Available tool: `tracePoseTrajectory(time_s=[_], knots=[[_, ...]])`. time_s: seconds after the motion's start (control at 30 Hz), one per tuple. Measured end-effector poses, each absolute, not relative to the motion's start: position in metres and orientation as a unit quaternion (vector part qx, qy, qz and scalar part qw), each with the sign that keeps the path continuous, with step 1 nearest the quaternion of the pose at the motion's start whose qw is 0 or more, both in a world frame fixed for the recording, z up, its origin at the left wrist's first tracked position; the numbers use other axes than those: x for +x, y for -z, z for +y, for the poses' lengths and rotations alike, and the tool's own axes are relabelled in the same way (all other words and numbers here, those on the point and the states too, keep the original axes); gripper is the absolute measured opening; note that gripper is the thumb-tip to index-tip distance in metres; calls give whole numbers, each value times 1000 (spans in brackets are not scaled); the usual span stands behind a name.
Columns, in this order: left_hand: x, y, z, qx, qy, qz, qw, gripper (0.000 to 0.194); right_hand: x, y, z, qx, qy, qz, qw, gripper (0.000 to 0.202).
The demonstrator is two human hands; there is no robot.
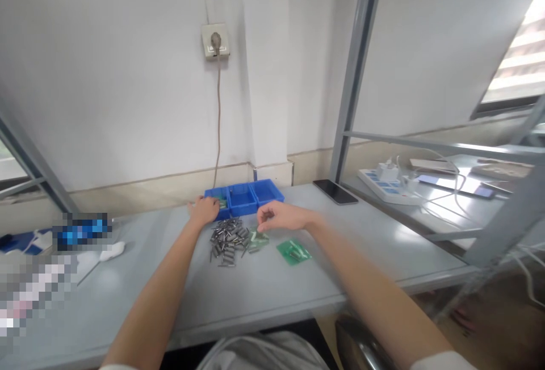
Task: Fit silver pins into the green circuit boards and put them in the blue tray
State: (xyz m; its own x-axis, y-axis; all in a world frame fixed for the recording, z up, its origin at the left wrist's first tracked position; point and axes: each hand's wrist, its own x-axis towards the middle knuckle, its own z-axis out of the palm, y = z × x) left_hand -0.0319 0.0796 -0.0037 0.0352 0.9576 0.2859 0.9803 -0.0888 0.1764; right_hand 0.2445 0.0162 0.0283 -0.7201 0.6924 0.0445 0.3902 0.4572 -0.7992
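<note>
My left hand (205, 210) rests at the left compartment of a blue bin set (242, 209), its fingers spread over the near rim. Green plastic bags (222, 203) show inside that compartment, right by the fingertips. Just right of a heap of short dark metal pins (229, 239), my right hand (276, 215) is closed, thumb and fingers pinched at the top of a small clear-green plastic bag (258, 238). Another green plastic bag (293, 252), with small metal pieces in it, lies flat farther right.
A black phone (335, 191) lies by the grey frame post at the back right. Beyond the post are a white power strip (387, 187) and cables on another table. A white object (112, 251) sits at left. The table's front edge (264, 319) runs close to my body.
</note>
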Motion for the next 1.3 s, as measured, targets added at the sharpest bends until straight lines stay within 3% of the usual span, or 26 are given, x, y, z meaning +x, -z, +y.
tracePoseTrajectory(time_s=[0.2,0.37,0.47,0.63,0.83,1.0,1.3], knots=[[-21,-6,73,-696,157,-700,40,32,242,-27,16,-328,-415,-823,207,29],[-9,-14,47,-643,357,-668,112,38,237,-26,17,-323,-437,-787,293,32],[-2,-19,25,-737,436,-517,-6,34,231,-22,21,-335,-428,-753,371,35],[13,-16,-2,-776,413,-423,-220,34,219,-11,27,-346,-425,-707,447,40],[21,-7,0,-754,421,-400,-306,29,209,-5,29,-340,-443,-683,471,44],[17,-6,10,-707,485,-419,-300,27,209,-3,28,-338,-463,-699,426,45],[13,-4,10,-733,445,-423,-292,27,207,-7,21,-343,-448,-703,433,36]])
